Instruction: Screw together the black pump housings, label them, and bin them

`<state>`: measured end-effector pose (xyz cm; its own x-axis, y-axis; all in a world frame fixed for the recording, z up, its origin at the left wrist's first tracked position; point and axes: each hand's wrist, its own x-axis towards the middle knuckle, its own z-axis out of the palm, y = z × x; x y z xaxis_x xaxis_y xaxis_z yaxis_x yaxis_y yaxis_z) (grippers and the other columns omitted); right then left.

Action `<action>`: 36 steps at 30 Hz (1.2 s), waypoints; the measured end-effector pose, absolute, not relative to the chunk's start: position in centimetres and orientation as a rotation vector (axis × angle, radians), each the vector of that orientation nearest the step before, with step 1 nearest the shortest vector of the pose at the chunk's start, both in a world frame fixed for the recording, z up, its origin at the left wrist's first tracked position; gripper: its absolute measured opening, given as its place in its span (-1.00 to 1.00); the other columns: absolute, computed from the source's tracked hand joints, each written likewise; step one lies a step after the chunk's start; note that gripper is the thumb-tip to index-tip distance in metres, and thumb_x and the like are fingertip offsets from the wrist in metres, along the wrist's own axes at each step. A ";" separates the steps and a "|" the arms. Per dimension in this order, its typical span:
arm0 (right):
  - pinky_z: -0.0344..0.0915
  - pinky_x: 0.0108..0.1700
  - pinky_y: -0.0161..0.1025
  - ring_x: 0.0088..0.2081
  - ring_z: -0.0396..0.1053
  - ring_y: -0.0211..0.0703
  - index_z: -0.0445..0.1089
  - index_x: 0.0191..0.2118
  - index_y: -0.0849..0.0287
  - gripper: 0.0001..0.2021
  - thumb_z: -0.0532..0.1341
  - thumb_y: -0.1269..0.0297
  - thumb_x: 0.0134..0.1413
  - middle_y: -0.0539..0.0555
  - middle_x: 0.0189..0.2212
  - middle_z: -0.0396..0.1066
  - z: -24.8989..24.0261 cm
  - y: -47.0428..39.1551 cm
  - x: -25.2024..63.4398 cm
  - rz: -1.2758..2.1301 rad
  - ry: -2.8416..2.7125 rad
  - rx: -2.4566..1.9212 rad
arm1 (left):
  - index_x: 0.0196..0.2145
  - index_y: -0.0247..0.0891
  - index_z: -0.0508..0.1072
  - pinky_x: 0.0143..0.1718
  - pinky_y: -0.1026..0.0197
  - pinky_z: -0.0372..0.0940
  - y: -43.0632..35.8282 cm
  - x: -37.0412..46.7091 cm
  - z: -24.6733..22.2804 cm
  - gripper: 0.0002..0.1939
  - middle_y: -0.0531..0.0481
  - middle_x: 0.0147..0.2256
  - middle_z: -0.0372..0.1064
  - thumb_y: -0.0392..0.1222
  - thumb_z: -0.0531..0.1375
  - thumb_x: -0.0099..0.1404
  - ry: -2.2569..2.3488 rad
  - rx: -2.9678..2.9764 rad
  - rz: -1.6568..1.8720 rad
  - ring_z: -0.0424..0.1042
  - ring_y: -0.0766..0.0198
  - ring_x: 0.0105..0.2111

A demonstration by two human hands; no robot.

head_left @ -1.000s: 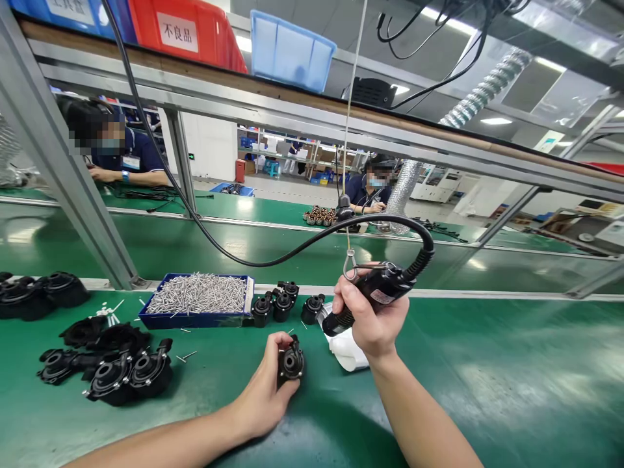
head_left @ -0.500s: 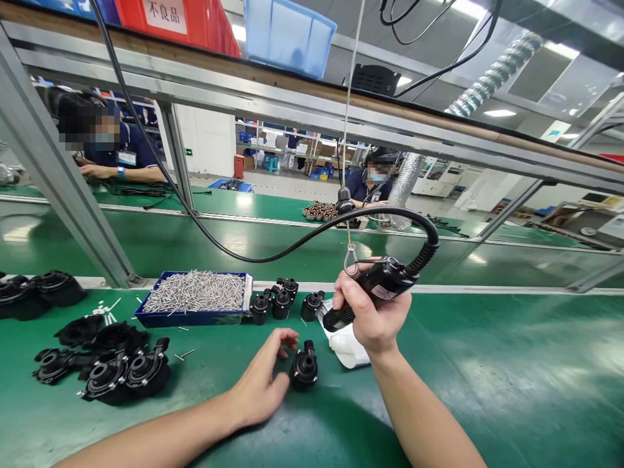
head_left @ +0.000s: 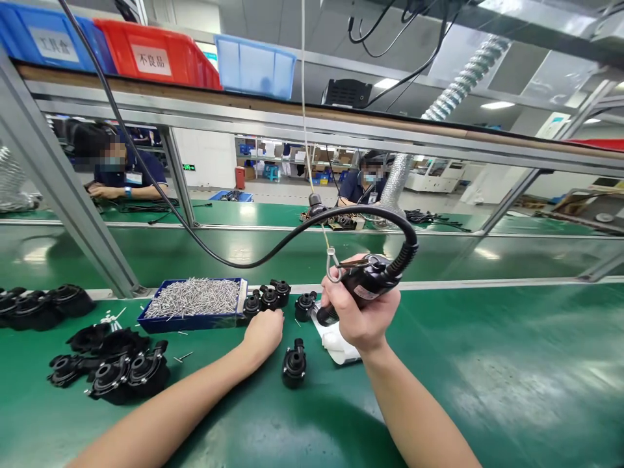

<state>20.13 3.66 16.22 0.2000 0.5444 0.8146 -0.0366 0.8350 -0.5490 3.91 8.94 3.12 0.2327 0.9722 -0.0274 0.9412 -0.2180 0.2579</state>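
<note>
My right hand (head_left: 363, 312) is wrapped round a black electric screwdriver (head_left: 365, 286), which hangs from a cord by a metal clip and trails a thick black cable. The tool is tilted, its front end toward the left. My left hand (head_left: 263, 335) is curled closed just in front of a row of small black pump housings (head_left: 270, 298); its back hides most of the fingers and whatever they hold. Between my hands, a single black pump housing (head_left: 294, 365) stands on the green bench with its spout pointing away. Another pump housing (head_left: 305, 305) stands near the screwdriver's front end.
A blue tray (head_left: 190, 323) full of metal screws stands left of my left hand. More black housings (head_left: 110, 377) and loose screws lie at the left. A white packet (head_left: 338, 348) lies below the screwdriver. Behind runs a metal frame (head_left: 178, 175); two people sit beyond it.
My left hand has moved away from the single pump housing, forward to the row beside the screw tray, and its fingers have closed. My right hand still holds the screwdriver; the view has shifted slightly.
</note>
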 end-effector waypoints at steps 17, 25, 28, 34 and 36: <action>0.45 -0.48 -0.19 -0.55 0.41 -0.19 0.33 -0.21 0.10 -0.80 0.37 0.37 0.12 -0.07 -0.52 0.40 16.5 3.7 20.2 0.362 -1.362 -0.505 | -0.27 -0.27 0.49 -0.12 0.13 0.36 8.9 3.0 3.6 -0.83 -0.17 -0.17 0.43 -0.39 0.12 0.44 1.373 2.456 0.086 0.53 0.02 -0.14; 0.47 -0.48 -0.19 -0.57 0.40 -0.21 0.33 -0.20 0.10 -0.80 0.37 0.38 0.14 -0.08 -0.50 0.42 16.4 3.8 20.2 0.335 -1.384 -0.494 | -0.30 -0.22 0.47 -0.15 0.18 0.31 9.1 0.2 4.0 -0.79 -0.06 -0.19 0.42 -0.51 0.22 0.20 1.049 2.450 0.150 0.47 0.09 -0.17; 0.45 -0.51 -0.20 -0.61 0.37 -0.23 0.32 -0.21 0.09 -0.80 0.36 0.38 0.14 -0.10 -0.53 0.41 16.4 3.8 20.1 0.313 -1.403 -0.485 | -0.41 -0.24 0.41 -0.26 0.18 0.27 9.0 0.3 3.9 -0.78 -0.05 -0.29 0.40 -0.55 0.16 0.20 1.033 2.439 0.198 0.43 0.11 -0.28; 0.46 -0.50 -0.19 -0.59 0.40 -0.21 0.35 -0.17 0.11 -0.80 0.36 0.40 0.14 -0.09 -0.52 0.42 16.6 3.6 20.3 0.299 -1.395 -0.490 | -0.02 -0.25 0.50 -0.09 0.16 0.36 7.8 1.4 6.6 -0.74 -0.08 -0.18 0.52 -0.34 0.05 0.46 0.985 2.269 0.572 0.48 0.12 -0.17; 0.48 -0.48 -0.18 -0.58 0.40 -0.20 0.36 -0.17 0.12 -0.81 0.35 0.41 0.14 -0.09 -0.52 0.43 16.7 3.6 20.4 0.302 -1.390 -0.490 | -0.05 -0.24 0.55 -0.07 0.17 0.39 7.0 1.8 7.6 -0.77 -0.06 -0.17 0.58 -0.27 0.11 0.46 0.854 2.126 0.671 0.53 0.13 -0.16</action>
